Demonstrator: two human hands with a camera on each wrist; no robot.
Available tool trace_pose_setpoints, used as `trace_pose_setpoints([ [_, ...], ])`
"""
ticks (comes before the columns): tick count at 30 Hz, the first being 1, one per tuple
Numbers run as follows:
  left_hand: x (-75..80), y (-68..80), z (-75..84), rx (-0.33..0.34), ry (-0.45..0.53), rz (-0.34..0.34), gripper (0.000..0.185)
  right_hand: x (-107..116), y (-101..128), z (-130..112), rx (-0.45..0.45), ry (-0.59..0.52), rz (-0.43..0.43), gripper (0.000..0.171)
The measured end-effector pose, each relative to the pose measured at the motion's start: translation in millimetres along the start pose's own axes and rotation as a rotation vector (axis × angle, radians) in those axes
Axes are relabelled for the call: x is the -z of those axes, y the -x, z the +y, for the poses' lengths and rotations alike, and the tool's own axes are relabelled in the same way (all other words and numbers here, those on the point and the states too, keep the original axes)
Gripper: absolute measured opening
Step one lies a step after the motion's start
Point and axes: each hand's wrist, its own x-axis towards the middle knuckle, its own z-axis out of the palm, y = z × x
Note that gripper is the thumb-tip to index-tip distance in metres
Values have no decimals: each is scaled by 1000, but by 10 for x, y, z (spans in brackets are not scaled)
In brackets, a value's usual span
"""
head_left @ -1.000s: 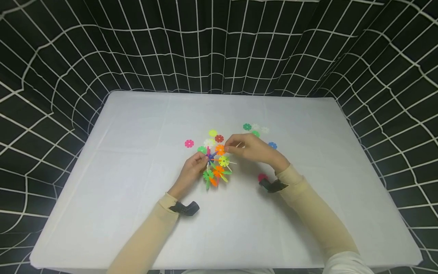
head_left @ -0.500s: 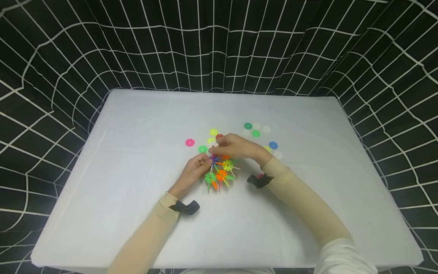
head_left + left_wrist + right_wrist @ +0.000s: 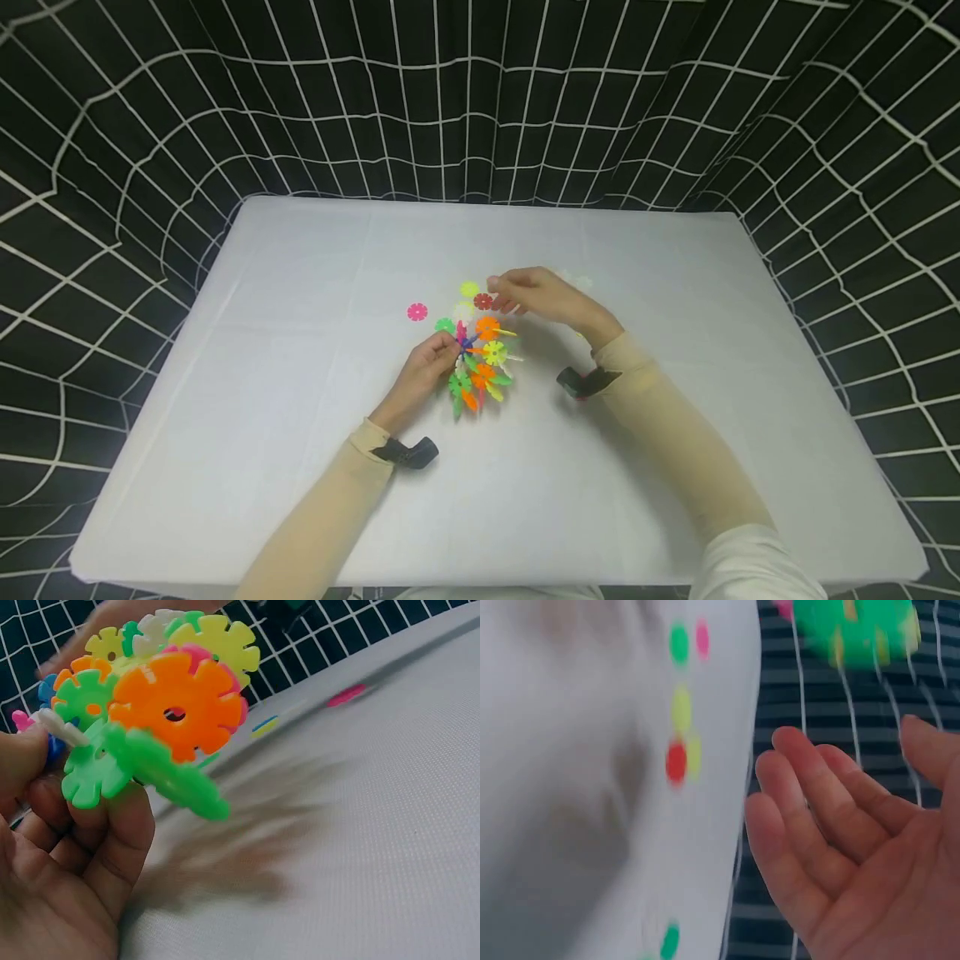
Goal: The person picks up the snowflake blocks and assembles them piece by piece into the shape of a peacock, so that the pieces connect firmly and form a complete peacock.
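Where its left side meets the left hand (image 3: pixel 423 369), one cluster of notched discs (image 3: pixel 480 367), multicoloured, gripped between bent fingers and thumb near a blue disc (image 3: pixel 467 343); carried above the worktop (image 3: pixel 225 375), with a shadow (image 3: pixel 232 847) below. Long axis: roughly far to near, from an orange disc (image 3: pixel 487 327) at the far end to a green end disc (image 3: pixel 459 383). Edge-on discs (image 3: pixel 505 380) point rightward, away from the holding hand.

Right hand (image 3: pixel 536 293): fingers released, loosely bent, beyond and right of the cluster, near a red disc (image 3: pixel 483 301).

Beyond the cluster, lying flat: pink disc (image 3: pixel 417 312), yellow disc (image 3: pixel 469 288). White disc (image 3: pixel 462 312): apparently loose, though partly hidden.
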Motion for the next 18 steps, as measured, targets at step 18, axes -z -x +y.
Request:
trace_pose_setpoints([
  [18,-4,-21,-20,42,161,29,10,365,-80,682,-335,565,283,40],
])
